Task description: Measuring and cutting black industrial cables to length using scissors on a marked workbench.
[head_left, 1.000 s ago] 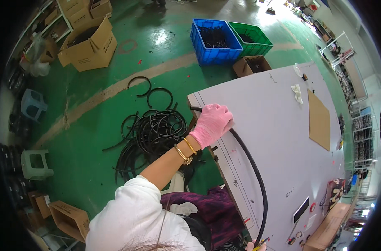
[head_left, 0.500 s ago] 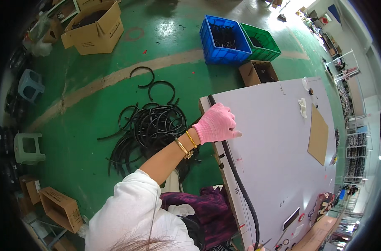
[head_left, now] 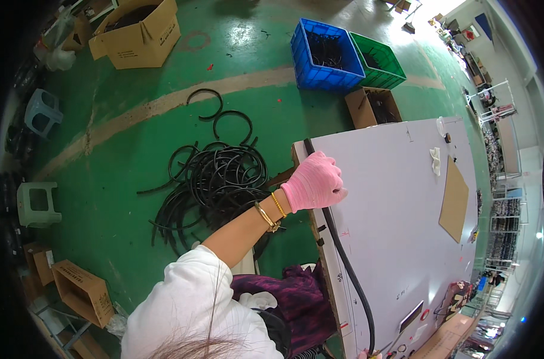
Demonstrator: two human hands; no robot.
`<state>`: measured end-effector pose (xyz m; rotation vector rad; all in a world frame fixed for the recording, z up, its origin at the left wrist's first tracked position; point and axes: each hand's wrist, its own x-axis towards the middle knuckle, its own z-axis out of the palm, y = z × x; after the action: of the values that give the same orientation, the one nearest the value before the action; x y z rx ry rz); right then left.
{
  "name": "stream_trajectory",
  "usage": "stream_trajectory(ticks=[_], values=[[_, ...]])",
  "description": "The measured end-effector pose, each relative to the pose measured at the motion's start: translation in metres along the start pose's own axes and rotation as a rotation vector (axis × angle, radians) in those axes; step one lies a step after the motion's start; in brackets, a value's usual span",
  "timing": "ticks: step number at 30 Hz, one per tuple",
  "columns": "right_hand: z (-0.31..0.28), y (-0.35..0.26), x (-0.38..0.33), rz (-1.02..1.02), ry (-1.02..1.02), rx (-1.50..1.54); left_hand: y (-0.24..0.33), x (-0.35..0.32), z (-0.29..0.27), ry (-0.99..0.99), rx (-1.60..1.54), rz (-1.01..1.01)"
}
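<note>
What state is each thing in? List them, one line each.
Left hand: pink-gloved, pressed on the hose at the table edge.
Right hand: barely in view at the lower edge; grip cannot be told.
Hose: black, laid along the table's near edge.
Table: white, top mostly bare.
Hose pile: tangled on the green floor.
Blue crate: open, dark parts inside.
Green crate: open.
Cardboard sheet: flat on the table.

Table (head_left: 397,203): we find open white top right of our left hand (head_left: 315,182) | black hose (head_left: 344,263) runs along the near edge | cardboard sheet (head_left: 454,200) and white rag (head_left: 434,160) block the far side
</note>
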<state>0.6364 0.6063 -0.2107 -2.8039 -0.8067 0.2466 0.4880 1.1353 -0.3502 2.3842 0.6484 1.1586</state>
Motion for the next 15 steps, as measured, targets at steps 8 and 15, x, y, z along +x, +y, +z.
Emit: stream_trajectory(ticks=[8, 15], values=[[-0.004, 0.004, 0.004, -0.02, 0.005, -0.025, 0.0, -0.001, -0.001, -0.019, 0.045, 0.008], [-0.006, -0.016, -0.002, -0.024, 0.017, -0.072, 0.001, -0.003, -0.004, -0.033, 0.041, 0.027]])
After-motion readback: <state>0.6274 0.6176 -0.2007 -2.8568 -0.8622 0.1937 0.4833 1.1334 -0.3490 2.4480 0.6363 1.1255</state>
